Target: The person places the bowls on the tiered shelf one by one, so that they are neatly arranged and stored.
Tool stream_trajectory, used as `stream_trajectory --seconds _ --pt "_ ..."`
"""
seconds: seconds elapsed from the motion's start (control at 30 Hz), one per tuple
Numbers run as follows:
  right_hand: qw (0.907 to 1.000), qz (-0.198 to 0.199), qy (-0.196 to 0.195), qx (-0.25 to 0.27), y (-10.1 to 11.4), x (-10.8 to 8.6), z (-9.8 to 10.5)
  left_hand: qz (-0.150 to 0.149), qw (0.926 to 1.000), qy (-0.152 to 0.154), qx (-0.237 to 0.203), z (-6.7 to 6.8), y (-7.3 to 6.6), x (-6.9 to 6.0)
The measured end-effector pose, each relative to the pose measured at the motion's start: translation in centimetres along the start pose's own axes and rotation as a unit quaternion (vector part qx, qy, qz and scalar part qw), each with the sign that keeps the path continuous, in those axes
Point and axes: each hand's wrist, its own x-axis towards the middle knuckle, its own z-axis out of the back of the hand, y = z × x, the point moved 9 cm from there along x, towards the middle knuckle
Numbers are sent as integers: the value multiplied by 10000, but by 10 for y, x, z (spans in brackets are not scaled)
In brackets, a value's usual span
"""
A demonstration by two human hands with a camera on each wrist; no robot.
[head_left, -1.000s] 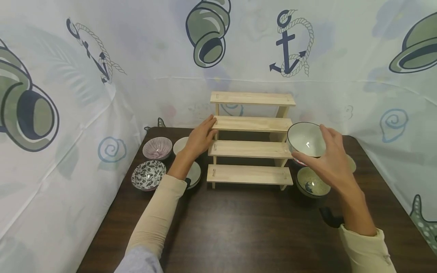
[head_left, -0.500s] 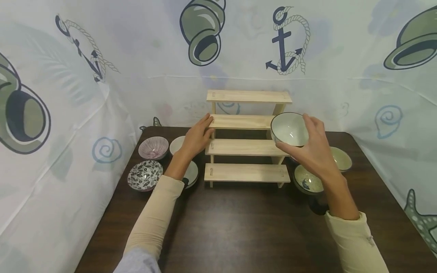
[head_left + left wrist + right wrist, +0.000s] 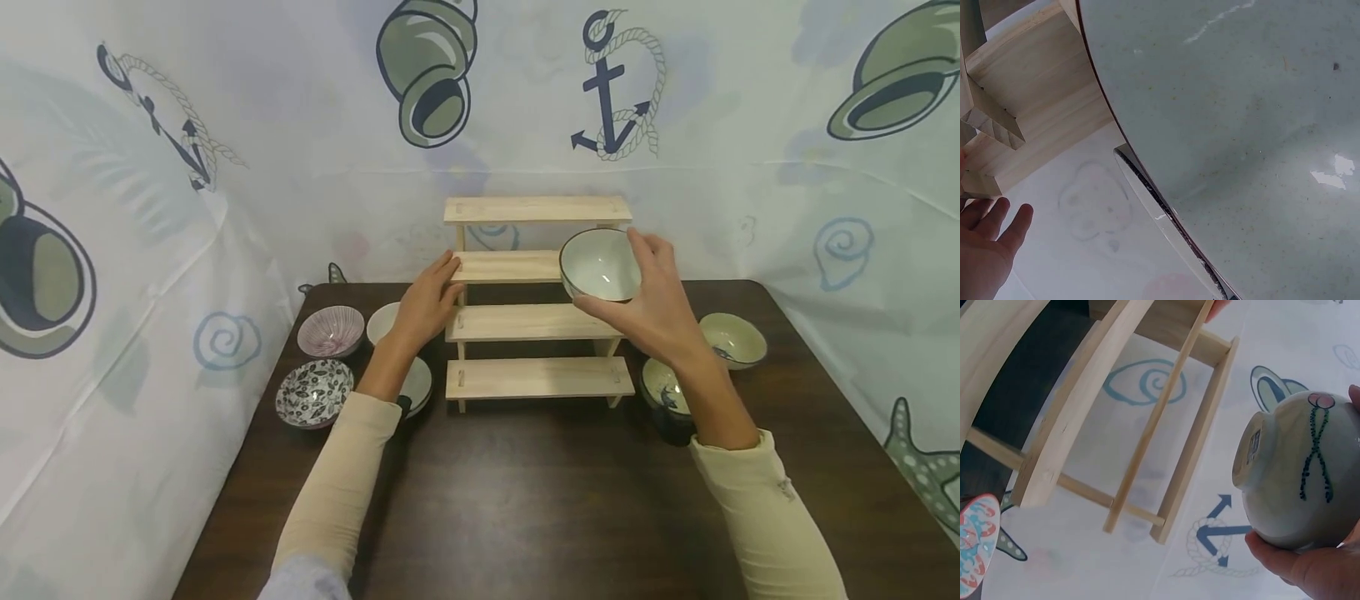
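Observation:
A white bowl (image 3: 600, 265) with a dark rim is in my right hand (image 3: 660, 308), pinched between thumb and fingers. It is held up before the right part of the upper shelves of a four-step wooden rack (image 3: 540, 379); I cannot tell whether it touches them. In the right wrist view the bowl's outside (image 3: 1291, 506) shows green crossing lines and a pink mark. My left hand (image 3: 426, 312) touches the left end of the second shelf from the top, fingers extended. In the left wrist view those fingers (image 3: 1016, 228) lie by the shelf's end.
Left of the rack stand a pink-striped bowl (image 3: 330, 332), a black-and-white floral bowl (image 3: 315, 393) and pale bowls (image 3: 416, 387) partly behind my left arm. On the right are two yellow-green bowls (image 3: 733, 340). A printed cloth (image 3: 300, 167) hangs behind the dark table (image 3: 510, 500).
My right hand has carried the white bowl left and up, from beside the rack to before its upper shelves. My left hand has stayed at the shelf's end. The head view has shifted slightly.

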Motion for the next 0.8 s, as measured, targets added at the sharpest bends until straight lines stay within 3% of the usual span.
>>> stream_trajectory --seconds 0.8 --pt "9998 158 45 76 17 23 -21 20 10000 -33 18 -1 2 0"
